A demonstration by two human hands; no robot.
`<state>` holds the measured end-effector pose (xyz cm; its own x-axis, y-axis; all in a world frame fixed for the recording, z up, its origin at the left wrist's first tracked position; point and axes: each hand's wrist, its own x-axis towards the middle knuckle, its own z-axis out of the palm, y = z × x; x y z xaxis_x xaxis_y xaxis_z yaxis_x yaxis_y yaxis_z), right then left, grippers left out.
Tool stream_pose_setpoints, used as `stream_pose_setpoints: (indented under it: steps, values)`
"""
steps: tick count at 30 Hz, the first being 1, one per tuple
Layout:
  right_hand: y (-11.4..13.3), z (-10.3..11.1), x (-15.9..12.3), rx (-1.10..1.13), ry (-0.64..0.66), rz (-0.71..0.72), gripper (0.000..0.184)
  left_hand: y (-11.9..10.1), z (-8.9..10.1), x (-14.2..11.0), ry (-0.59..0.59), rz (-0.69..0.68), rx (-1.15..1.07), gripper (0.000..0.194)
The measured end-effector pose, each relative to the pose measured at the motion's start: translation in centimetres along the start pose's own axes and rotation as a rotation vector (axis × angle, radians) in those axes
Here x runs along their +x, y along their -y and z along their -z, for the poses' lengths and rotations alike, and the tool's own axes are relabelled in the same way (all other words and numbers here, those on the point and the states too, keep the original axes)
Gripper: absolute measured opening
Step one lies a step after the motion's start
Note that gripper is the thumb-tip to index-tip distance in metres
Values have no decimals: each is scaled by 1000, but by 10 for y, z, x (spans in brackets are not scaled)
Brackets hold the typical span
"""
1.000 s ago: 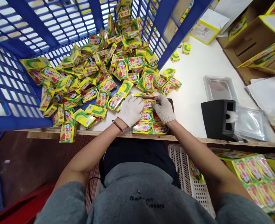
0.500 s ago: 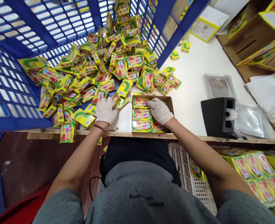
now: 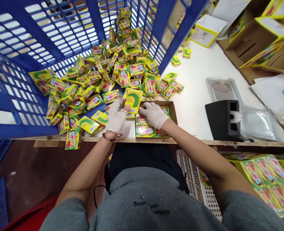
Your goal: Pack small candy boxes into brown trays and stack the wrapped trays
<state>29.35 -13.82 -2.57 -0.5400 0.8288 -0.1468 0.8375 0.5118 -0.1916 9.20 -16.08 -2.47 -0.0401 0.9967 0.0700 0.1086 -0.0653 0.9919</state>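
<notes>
My left hand (image 3: 116,117), in a white knit glove, grips a small yellow-and-green candy box (image 3: 134,101) with its back face up. It holds the box at the left edge of an open display carton (image 3: 173,112). My right hand (image 3: 154,115), gloved too, is over the carton, its fingers apart and pointing left beside the held box; its fingertips partly cover what lies under them. Inside the carton, candy boxes (image 3: 145,131) lie in rows with their printed fronts up. Part of these rows is hidden beneath my right hand.
A blue plastic crate (image 3: 19,73) lies on its side at left, with loose candy boxes (image 3: 84,93) spilling onto the white table (image 3: 192,86). To the right are a black tape dispenser (image 3: 219,120), clear plastic trays (image 3: 259,123) and cardboard cartons (image 3: 264,41). A white basket (image 3: 190,166) stands below.
My left hand has lifted a candy box from the pile and brought it right, to the carton's edge. My right hand has shifted left within the carton, towards that box.
</notes>
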Motion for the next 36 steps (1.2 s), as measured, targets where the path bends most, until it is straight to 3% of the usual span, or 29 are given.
stream_pose_setpoints:
  steps: [4,8,10,12,15,17,20,23,26,29,32,34,36]
  values:
    - [-20,0,-7,454,-136,-32,44,-6,-19,-4,113,127,-234,42]
    - [-26,12,-30,1040,-274,-58,49,-18,-39,-13,334,276,-420,38]
    - [-22,26,-41,1164,-263,-64,55,-23,-51,-17,458,321,-422,33]
    - [-22,43,-50,1188,-267,-112,55,-26,-61,-19,507,253,-289,31]
    - [-38,66,-59,1135,-238,-123,50,-28,-62,-23,442,61,-11,29]
    - [-53,74,-60,1021,-119,-64,43,-29,-55,-25,443,-102,269,23]
    - [-62,69,-54,631,146,15,20,-29,-46,-30,655,-413,782,24]
    - [-48,48,-42,221,325,33,12,-28,-45,-37,802,-557,1061,32]
    - [-33,32,-38,103,387,-15,17,-27,-45,-43,807,-595,1121,33]
    - [-34,32,-49,111,328,-20,26,-26,-32,-46,791,-662,961,29]
    - [-39,44,-64,-59,280,-20,30,-22,-8,-40,556,-586,842,31]
    - [-36,50,-70,-149,369,-7,24,-16,5,-31,344,-419,914,27]
    - [-29,49,-71,-162,484,19,20,-8,12,-18,247,-235,1055,18]
